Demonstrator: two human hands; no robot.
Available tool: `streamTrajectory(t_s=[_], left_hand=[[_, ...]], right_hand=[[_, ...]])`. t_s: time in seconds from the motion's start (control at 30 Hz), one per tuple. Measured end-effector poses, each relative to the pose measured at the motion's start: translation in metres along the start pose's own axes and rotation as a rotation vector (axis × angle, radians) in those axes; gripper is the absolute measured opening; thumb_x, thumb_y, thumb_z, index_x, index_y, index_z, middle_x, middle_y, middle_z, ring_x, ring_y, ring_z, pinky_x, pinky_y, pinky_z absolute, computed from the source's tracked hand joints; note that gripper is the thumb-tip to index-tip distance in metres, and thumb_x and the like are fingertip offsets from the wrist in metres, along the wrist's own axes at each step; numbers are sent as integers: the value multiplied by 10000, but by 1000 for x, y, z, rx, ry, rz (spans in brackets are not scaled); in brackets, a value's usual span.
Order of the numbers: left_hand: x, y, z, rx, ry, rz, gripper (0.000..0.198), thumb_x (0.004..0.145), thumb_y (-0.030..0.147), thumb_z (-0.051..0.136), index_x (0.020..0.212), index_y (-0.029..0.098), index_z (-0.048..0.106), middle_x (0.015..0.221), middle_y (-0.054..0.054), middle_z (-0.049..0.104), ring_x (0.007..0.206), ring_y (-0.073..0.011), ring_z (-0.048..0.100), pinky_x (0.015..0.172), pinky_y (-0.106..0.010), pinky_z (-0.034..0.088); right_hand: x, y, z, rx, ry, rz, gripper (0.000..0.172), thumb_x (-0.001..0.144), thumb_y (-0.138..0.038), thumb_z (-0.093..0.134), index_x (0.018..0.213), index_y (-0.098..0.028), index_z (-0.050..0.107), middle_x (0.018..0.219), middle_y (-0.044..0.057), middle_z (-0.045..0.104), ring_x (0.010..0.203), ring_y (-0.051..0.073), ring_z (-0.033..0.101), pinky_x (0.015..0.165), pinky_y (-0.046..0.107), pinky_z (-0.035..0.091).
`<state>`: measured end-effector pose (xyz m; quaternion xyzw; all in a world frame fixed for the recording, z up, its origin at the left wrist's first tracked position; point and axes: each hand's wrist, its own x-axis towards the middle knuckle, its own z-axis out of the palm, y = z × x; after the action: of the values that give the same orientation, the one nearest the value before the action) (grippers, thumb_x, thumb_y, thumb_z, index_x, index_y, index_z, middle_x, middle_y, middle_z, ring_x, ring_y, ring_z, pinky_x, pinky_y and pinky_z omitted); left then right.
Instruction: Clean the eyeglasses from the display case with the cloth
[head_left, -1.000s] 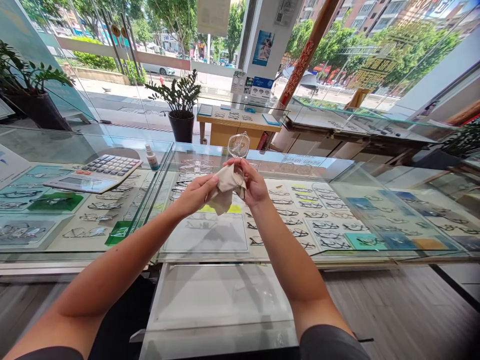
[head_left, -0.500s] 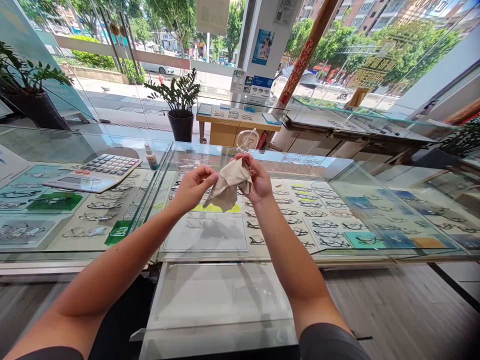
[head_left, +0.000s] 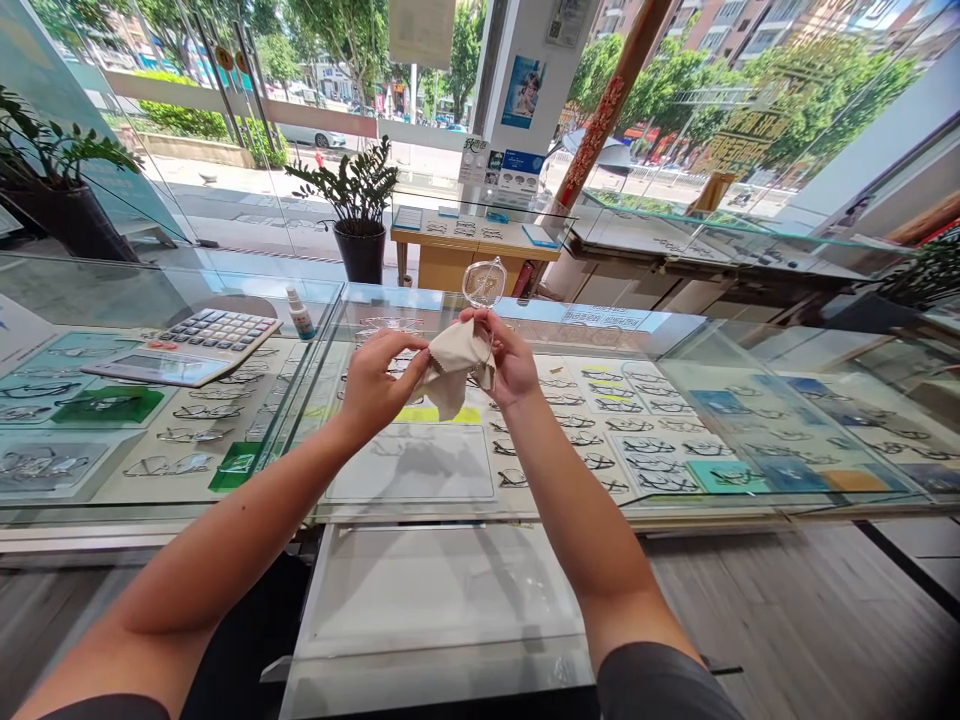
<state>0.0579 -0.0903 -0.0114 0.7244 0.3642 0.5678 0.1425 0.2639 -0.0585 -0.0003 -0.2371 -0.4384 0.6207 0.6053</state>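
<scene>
Above the glass counter, my left hand (head_left: 382,380) pinches the left edge of a beige cleaning cloth (head_left: 459,350) between thumb and fingers. My right hand (head_left: 510,358) is closed on a pair of eyeglasses (head_left: 484,283) and the cloth's right side. One clear lens stands up beyond my right fingertips; the cloth and fingers cover most of the rest of the frame. The cloth hangs in folds, its lower corner pointing down.
The glass display counter (head_left: 412,505) holds rows of eyeglasses. On its left part lie a large calculator (head_left: 214,335) and a small spray bottle (head_left: 301,314). Beyond stand a potted plant (head_left: 360,245) and a wooden display table (head_left: 450,270). An open drawer (head_left: 450,590) extends below my arms.
The eyeglasses have tilted and shifted slightly left, showing more of the upright lens. My left hand has turned and shifted its fingers on the cloth, whose folds have changed.
</scene>
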Motion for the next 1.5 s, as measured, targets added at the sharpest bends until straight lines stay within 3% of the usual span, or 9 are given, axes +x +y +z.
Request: streamTrajectory(t_s=[0.17,0.5,0.63,0.7,0.83,0.97,1.03,1.27,1.5], left_hand=[[0,0,-3,14,16,-12,213,992,407,729,904,239,825,909,-65,826,903,-252,705,868,-394,526],[5,0,-9,-14,-48,40,182,880,380,769,777,239,716,843,-55,788,873,-257,690,887,-411,525],[10,-6,-6,-424,-199,-220,353,958,524,730,1087,199,784,1122,-107,827,1043,-268,749,915,-379,566],[12,-8,-4,-552,-299,-334,476,950,613,781,1146,180,791,1117,-119,824,1000,-254,750,870,-354,578],[13,-11,-3,-640,-450,-430,577,876,688,887,1102,164,803,943,-91,783,791,-186,689,692,-287,527],[10,-10,-4,-637,-563,-479,566,823,699,928,806,161,752,703,-45,653,624,-147,567,526,-263,380],[9,-8,-4,-643,-537,-497,546,795,660,961,765,162,740,691,-39,640,625,-146,559,523,-263,368],[3,-1,7,-674,-299,-539,556,661,542,1055,974,153,810,872,-42,751,741,-164,651,667,-278,513],[4,-1,11,-610,-125,-485,601,729,663,1001,994,171,778,796,-7,705,690,-146,618,658,-281,502]], right_hand=[[1,4,-3,5,-33,-7,232,910,-502,815,931,-278,755,1008,21,783,1009,232,767,847,328,671],[0,2,-2,-21,-13,-23,229,941,-496,795,905,-272,759,985,18,776,990,214,761,869,314,663],[-5,2,3,-43,-98,4,213,913,-444,850,880,-247,775,993,24,811,954,197,768,855,289,662],[-7,2,7,-59,-110,39,212,913,-423,861,880,-231,776,1015,39,831,951,197,774,845,284,664],[-10,4,12,-42,-116,74,247,897,-428,892,862,-228,750,1072,59,855,958,203,779,826,290,668],[-12,12,16,-48,-171,120,293,866,-471,932,871,-228,768,1147,70,865,988,208,779,861,312,678],[-13,16,18,-42,-172,126,302,856,-484,944,877,-232,779,1181,68,866,1031,215,782,901,325,680],[-11,28,26,48,-139,75,322,821,-529,977,889,-258,817,1127,47,872,1086,228,799,936,329,690],[-16,30,38,-10,-119,28,386,812,-602,960,988,-265,888,1300,55,865,1233,265,783,1068,377,658]])
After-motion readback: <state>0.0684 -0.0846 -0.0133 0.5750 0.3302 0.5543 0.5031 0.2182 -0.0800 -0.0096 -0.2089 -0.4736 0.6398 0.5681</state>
